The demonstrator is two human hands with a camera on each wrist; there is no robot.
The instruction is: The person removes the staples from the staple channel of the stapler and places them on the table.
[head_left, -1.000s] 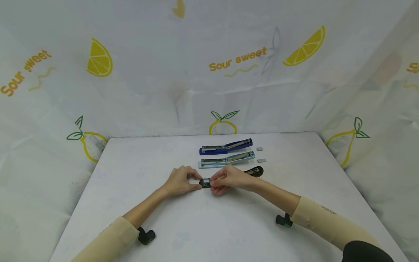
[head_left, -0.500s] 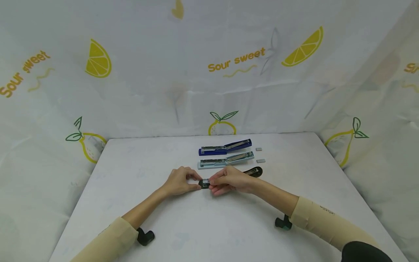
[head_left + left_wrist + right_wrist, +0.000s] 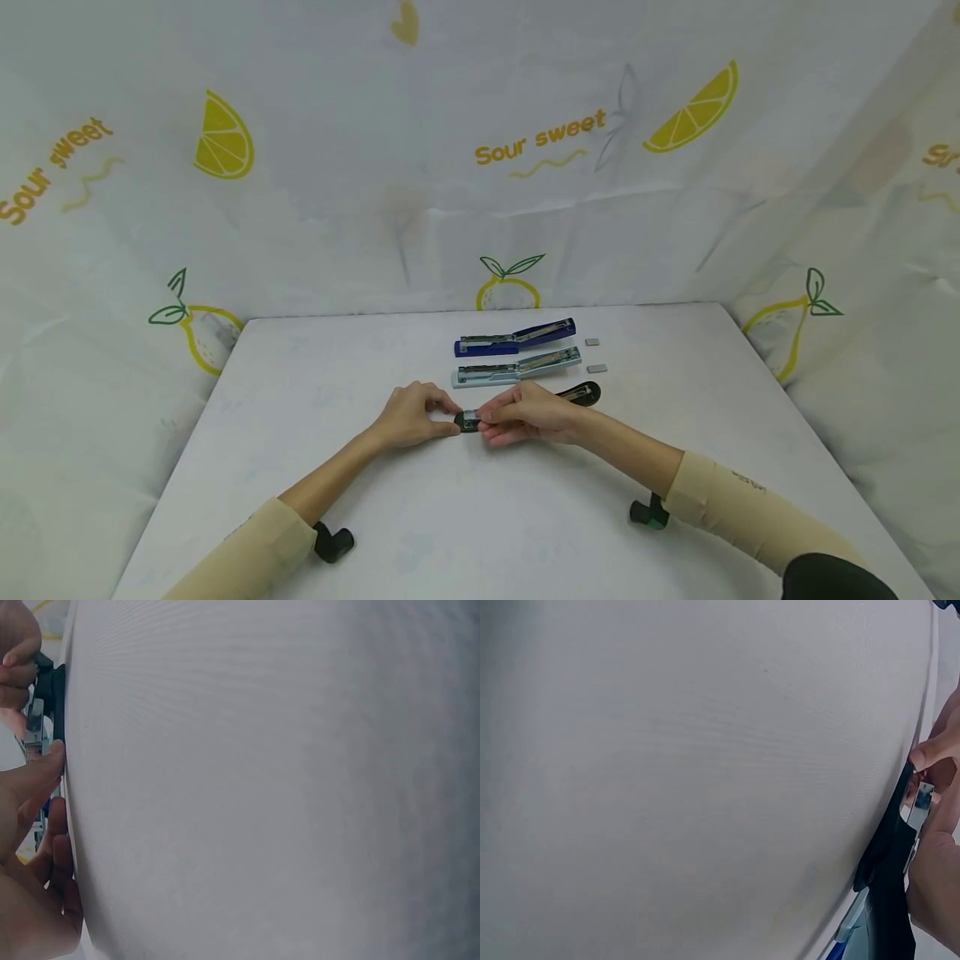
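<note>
A black stapler [image 3: 468, 422] lies folded open on the white table, its far arm sticking out behind my right wrist. My left hand [image 3: 411, 415] pinches its left end between thumb and fingers. Over the metal channel, my right hand [image 3: 531, 412] has thumb and fingertips together on a small pale-silver strip of staples [image 3: 472, 414]. The fingers partly cover the strip, and the stapler's middle is hidden behind that hand. In the right wrist view the black stapler [image 3: 891, 889] runs along the edge, left-hand fingertips at its tip.
Behind the hands lie an open light-blue stapler [image 3: 487, 374] and an open dark-blue stapler [image 3: 487, 344]. Two small grey strips of staples, a nearer one [image 3: 597, 368] and a farther one [image 3: 592, 342], sit to their right. A white printed curtain [image 3: 337, 208] hangs round the table [image 3: 480, 517].
The right fingertips have shifted very slightly to the left along the black stapler. The left hand keeps its place on the stapler's end. The whole view drifts a little.
</note>
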